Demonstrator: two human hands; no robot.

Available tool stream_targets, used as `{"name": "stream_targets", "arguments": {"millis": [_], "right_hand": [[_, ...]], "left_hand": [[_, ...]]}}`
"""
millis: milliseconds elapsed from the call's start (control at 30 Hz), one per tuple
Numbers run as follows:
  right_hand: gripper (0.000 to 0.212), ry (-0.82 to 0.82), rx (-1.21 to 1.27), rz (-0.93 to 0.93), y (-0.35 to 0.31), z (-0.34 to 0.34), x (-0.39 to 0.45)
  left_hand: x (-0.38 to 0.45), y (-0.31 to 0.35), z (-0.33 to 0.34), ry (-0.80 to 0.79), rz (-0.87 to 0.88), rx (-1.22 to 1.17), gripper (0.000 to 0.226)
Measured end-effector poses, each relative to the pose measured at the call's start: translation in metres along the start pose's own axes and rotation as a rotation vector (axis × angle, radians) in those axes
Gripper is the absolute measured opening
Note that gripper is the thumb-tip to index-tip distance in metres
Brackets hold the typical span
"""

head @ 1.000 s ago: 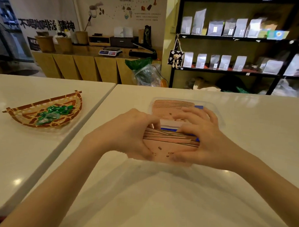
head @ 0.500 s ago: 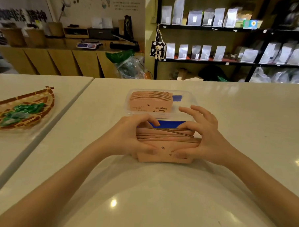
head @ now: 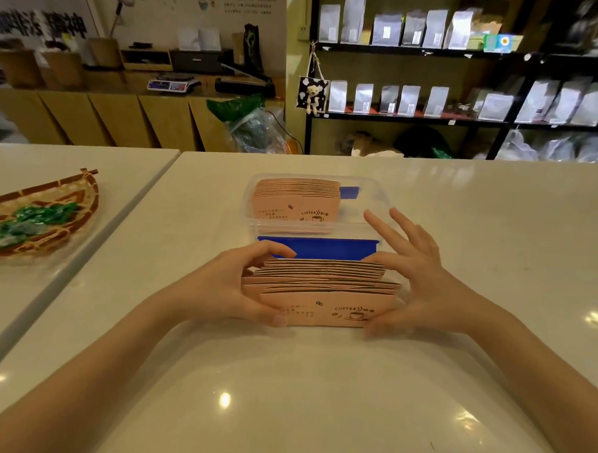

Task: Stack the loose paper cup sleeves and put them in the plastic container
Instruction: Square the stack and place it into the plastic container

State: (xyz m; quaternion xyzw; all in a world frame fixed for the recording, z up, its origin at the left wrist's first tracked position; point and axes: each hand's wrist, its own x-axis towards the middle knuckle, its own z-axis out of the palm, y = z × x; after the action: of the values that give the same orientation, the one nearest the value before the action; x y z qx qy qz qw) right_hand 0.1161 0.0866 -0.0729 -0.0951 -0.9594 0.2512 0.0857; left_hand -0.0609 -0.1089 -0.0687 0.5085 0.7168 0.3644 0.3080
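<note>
Holding sleeve stack (head: 322, 292); plastic container (head: 377, 209) half-filled with sleeves.

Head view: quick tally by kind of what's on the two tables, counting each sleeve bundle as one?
Sleeve stacks: 2, one in the hands, one in the container
Plastic container: 1
Blue lid: 1
Woven basket: 1
Total: 5
</note>
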Motion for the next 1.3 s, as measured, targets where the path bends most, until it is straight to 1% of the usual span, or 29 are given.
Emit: {"name": "stream_targets", "arguments": {"millis": [133,267,333,400,467,533,567,667,800,900,1000,1067,1133,1300], "right_hand": [[0.065,0.015,0.003,-0.005,-0.001,0.003,0.001],[0.068,0.059,0.03,-0.075,-0.003,0.011,0.001],[0.068,0.108,0.051,-0.093,-0.004,0.018,0.001],[0.068,0.185,0.064,-0.078,-0.008,0.024,0.001],[0.074,0.254,0.053,-0.054,-0.01,0.029,0.002],[0.081,0.294,-0.006,-0.058,-0.009,0.032,0.003],[0.08,0.299,-0.033,-0.061,-0.008,0.031,0.003],[0.078,0.28,-0.03,-0.05,-0.005,0.026,0.003],[0.078,0.214,-0.06,-0.024,0.002,0.019,0.004],[0.081,0.192,-0.091,-0.011,0.004,0.016,0.004],[0.086,0.204,-0.086,-0.005,-0.003,0.024,0.004],[0.091,0.249,-0.11,0.033,-0.005,0.028,0.004],[0.094,0.276,-0.146,0.054,-0.005,0.027,0.005],[0.09,0.283,-0.08,0.07,-0.007,0.029,0.005]], "left_hand": [[-0.001,-0.002,-0.002,-0.014,-0.009,-0.058,0.062],[0.0,-0.002,0.009,-0.021,0.044,-0.14,0.061],[0.0,-0.004,0.014,0.039,0.043,-0.152,0.063],[0.002,-0.007,0.019,0.146,0.047,-0.143,0.063],[0.003,-0.008,0.026,0.261,0.065,-0.145,0.062],[0.004,-0.008,0.031,0.336,0.072,-0.16,0.056],[0.004,-0.007,0.032,0.351,0.074,-0.163,0.052],[0.005,-0.006,0.033,0.36,0.088,-0.143,0.048],[0.002,-0.004,0.025,0.262,0.025,-0.095,0.065],[0.002,-0.006,0.023,0.233,0.013,-0.108,0.071],[0.004,-0.006,0.035,0.28,0.031,-0.139,0.074],[0.005,-0.006,0.038,0.319,0.023,-0.156,0.082],[0.005,-0.006,0.037,0.326,0.016,-0.157,0.087],[0.006,-0.003,0.043,0.356,0.007,-0.175,0.079]]}}
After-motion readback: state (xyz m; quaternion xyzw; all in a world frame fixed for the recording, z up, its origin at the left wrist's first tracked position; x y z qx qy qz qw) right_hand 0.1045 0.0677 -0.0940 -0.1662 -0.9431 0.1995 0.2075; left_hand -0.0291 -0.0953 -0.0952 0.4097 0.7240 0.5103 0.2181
